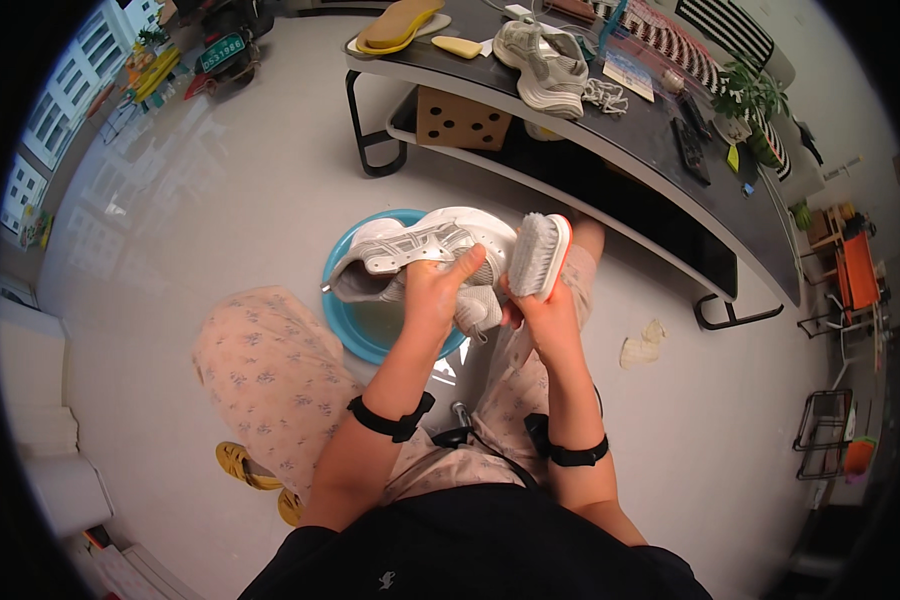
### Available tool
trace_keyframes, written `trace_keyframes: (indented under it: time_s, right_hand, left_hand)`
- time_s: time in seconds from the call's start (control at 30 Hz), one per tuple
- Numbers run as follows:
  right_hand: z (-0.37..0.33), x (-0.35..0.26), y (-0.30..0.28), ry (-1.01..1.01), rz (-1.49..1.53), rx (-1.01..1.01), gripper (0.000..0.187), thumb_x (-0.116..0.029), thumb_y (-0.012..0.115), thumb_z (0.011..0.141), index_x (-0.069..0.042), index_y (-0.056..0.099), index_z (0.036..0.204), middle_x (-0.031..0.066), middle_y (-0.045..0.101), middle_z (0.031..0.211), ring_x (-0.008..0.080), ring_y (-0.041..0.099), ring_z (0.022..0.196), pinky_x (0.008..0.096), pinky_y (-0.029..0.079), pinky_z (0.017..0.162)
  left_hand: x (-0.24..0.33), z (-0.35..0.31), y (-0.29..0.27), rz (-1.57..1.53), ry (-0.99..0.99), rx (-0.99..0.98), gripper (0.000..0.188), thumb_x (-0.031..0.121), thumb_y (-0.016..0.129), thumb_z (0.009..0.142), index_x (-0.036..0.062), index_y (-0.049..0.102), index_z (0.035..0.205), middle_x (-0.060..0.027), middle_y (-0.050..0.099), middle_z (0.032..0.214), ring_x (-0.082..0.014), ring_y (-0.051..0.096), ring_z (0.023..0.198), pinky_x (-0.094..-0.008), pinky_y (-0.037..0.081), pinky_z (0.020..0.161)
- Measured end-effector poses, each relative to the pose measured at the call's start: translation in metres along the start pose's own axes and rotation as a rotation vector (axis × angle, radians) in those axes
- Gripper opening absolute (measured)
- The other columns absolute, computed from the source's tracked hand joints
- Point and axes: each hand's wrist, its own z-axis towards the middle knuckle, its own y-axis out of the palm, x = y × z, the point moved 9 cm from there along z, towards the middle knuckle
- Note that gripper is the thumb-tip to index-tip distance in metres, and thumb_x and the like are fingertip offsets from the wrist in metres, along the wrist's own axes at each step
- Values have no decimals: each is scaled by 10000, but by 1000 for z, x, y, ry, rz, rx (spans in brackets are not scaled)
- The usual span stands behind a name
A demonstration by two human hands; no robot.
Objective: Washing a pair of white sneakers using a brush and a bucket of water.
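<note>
A white and grey sneaker (450,240), its laces out of the eyelets, is gripped by my left hand (438,295), the thumb lying along its upper. The shoe is tilted above a blue basin (332,300) on the floor between my legs; some liquid shows inside the basin. Fingers of my right hand (545,310) are wrapped round a scrub brush (537,255) with pale bristles and a white and orange back. Its bristles face left, beside the toe of the sneaker and apart from it. The sneaker's tongue (478,312) hangs out below my left hand.
A dark low table (660,130) curves across the far right, bearing a second sneaker (545,65), shoelaces (606,97), insoles (398,25) and remote controls (690,150). Pale flat pieces (642,346) lie on the floor at right. Yellow slippers (250,467) sit at lower left.
</note>
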Motion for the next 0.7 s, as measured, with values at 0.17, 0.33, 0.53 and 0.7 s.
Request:
trace_keyframes:
  time_s: [0.17,0.33,0.53,0.7]
  right_hand:
    - [3,6,-2,12,52,15,160,-139,622,794,4,569,843,42,563,663,115,522,487,228,384,429]
    - [6,9,-7,18,18,33,120,-84,587,793,20,574,850,54,575,654,115,518,487,236,407,436]
    - [4,6,-7,-10,86,43,107,-80,595,791,16,569,831,51,569,648,112,516,491,231,401,437]
    - [3,8,-4,22,73,19,118,-104,609,794,0,566,830,42,559,647,112,516,497,231,396,436]
  left_hand:
    - [-12,5,-8,-24,-9,-9,226,144,562,850,-28,568,996,-63,581,930,-106,518,832,-249,422,750]
    - [-19,7,-12,145,-34,-54,219,153,523,863,-53,577,916,-44,567,831,-91,480,733,-246,408,683]
    - [-10,7,-8,160,3,-46,240,56,582,821,-54,552,1032,-81,590,974,-128,550,875,-265,436,781]
    - [7,1,-2,145,21,-20,243,117,665,769,-34,593,947,-73,612,911,-123,542,820,-266,439,725]
